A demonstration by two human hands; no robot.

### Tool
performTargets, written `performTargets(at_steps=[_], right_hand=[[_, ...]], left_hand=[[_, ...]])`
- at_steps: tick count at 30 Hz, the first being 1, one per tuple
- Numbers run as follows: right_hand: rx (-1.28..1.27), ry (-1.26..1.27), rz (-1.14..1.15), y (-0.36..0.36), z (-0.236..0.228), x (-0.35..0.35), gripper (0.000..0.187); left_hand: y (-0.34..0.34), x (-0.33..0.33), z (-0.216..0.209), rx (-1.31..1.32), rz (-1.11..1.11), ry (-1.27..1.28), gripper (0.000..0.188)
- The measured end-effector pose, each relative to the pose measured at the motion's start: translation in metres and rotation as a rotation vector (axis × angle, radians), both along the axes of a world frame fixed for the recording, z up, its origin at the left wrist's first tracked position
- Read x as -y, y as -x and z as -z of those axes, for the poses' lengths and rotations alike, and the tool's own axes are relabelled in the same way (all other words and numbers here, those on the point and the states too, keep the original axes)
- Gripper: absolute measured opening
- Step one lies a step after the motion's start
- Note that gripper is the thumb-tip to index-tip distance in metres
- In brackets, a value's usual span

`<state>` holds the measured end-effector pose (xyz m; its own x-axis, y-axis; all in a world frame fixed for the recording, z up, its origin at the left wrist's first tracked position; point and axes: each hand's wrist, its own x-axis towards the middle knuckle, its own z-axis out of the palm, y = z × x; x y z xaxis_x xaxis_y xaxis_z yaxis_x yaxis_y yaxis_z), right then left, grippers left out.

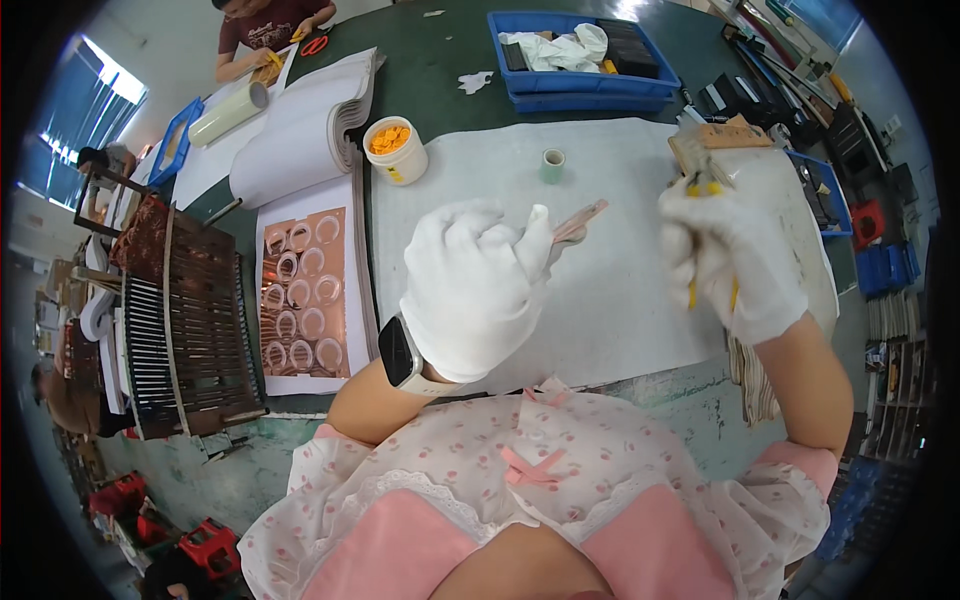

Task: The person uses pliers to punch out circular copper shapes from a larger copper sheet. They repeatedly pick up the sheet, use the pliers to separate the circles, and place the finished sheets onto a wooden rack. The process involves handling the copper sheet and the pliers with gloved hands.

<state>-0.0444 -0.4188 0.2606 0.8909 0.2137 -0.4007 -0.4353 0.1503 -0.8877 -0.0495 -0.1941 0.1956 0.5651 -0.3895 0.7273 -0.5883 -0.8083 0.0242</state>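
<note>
Both my hands wear white gloves, above a white sheet on the green table. My left hand is closed, and a small flat copper-coloured piece sticks out between its thumb and fingers. To the right, my right hand is closed around a yellow-handled tool. Two handle ends show below its fingers. A blurred, pale, brush-like end shows above the hand; whether it belongs to the same tool I cannot tell. Beyond my hands a small pale-green roll stands upright on the sheet.
A white tub of orange pieces stands at the sheet's far left. Left of my hand lies a copper sheet with rings, near a slatted rack. Stacked blue trays sit at the back. A person works far left.
</note>
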Motion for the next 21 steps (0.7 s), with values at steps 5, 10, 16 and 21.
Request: performTargets(at_steps=[5, 10, 16, 21], right_hand=[[-0.117, 0.282, -0.340, 0.027, -0.010, -0.025, 0.014], [-0.033, -0.018, -0.048, 0.002, 0.004, 0.001, 0.019], [-0.141, 0.201, -0.383, 0.014, -0.011, -0.021, 0.021], [-0.080, 0.109, -0.346, 0.012, -0.026, -0.023, 0.023]], left_hand=[[-0.006, 0.000, 0.001, 0.086, 0.028, -0.058, 0.042], [0.002, 0.000, -0.003, 0.042, -0.001, -0.039, 0.051], [0.000, 0.000, 0.002, 0.052, 0.001, 0.001, 0.047], [-0.002, -0.004, -0.009, -0.176, 0.082, 0.119, 0.039]])
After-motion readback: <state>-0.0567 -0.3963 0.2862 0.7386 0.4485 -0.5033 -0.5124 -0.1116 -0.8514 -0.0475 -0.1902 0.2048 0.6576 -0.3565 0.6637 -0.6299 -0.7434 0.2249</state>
